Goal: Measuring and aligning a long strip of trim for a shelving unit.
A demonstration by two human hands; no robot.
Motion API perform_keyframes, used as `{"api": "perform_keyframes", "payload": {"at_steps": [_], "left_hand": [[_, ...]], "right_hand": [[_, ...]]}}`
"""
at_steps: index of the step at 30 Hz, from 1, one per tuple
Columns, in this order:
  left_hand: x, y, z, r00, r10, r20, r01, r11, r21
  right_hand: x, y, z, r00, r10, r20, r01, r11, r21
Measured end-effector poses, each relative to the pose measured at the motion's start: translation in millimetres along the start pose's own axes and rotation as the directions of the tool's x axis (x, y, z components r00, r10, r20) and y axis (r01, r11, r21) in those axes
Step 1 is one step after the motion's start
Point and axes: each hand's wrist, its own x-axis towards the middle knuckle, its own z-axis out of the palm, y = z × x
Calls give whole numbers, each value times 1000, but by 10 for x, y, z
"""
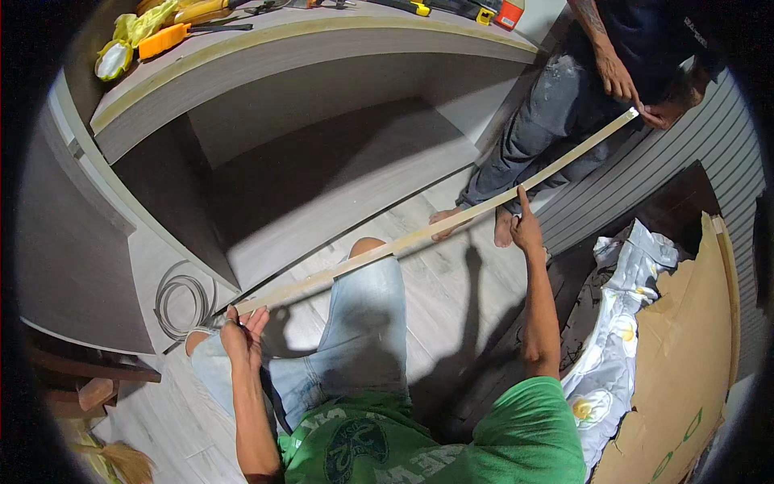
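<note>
A long, narrow, pale strip point(456, 219), which looks like wood, runs slantwise from lower left to upper right, passing over my bent knee. The fingers of my left hand point(243, 339) hold its near end, beside the cabinet's lower corner. A small dark item shows at that palm, too unclear to name. Farther along, the extended index finger of my right hand point(527, 222) touches the strip's lower edge. The other fingers of that hand are curled, and what they may hold is hidden. At the far end, another person's hands point(620, 81) touch the strip's whitish tip.
An open grey wood-grain cabinet point(338, 163) stands before me, with tools and an orange-handled tool point(163, 41) on top. Coiled edging or cable point(184, 302) lies at left. Torn cardboard point(677, 357) and a silvery flowered sheet point(617, 339) are at right. A broom point(124, 460) lies lower left.
</note>
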Motion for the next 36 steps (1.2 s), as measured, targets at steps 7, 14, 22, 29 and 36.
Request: {"api": "perform_keyframes", "payload": {"at_steps": [7, 14, 22, 29, 36], "left_hand": [[-63, 20, 136, 998, -5, 56, 6, 1000, -18], [32, 13, 56, 999, 6, -35, -6, 1000, -12], [99, -98, 289, 1000, 15, 8, -15, 999, -34], [27, -127, 300, 1000, 6, 5, -6, 1000, -11], [-74, -154, 351, 999, 34, 0, -34, 999, -23]], "right_hand": [[-107, -83, 88, 1000, 13, 11, -15, 992, 123], [-290, -420, -9, 985, -4, -174, 98, 838, 537], [-807, -1313, 75, 978, -90, 190, -136, 416, 899], [-1115, -1761, 484, 822, -241, 517, -354, 495, 794], [-1219, -1994, 821, 870, -411, 274, 186, 787, 588]]}}
